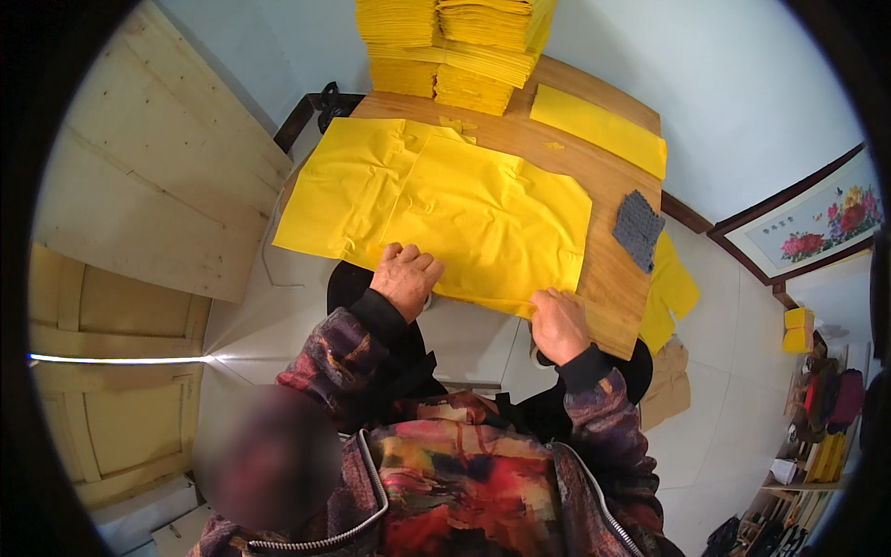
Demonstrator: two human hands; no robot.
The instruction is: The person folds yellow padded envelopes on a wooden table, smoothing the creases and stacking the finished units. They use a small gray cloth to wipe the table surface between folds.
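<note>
A large creased yellow sheet (492,209), which looks like non-woven fabric, lies spread over the wooden table (608,320), with a fold or overlap line running across its left part. Its near edge reaches the front of the table. My left hand (406,281) is closed at the middle of that edge, fingers curled over the fabric and the thumb hidden. Further right, my right hand (559,327) pinches the same edge close to the near right corner.
Tall stacks of folded yellow pieces (436,56) stand at the table's back. A yellow strip (599,130) lies back right, a grey cloth (639,230) near the right edge. More yellow fabric (670,292) is beyond that edge. A wooden board (158,158) leans at left.
</note>
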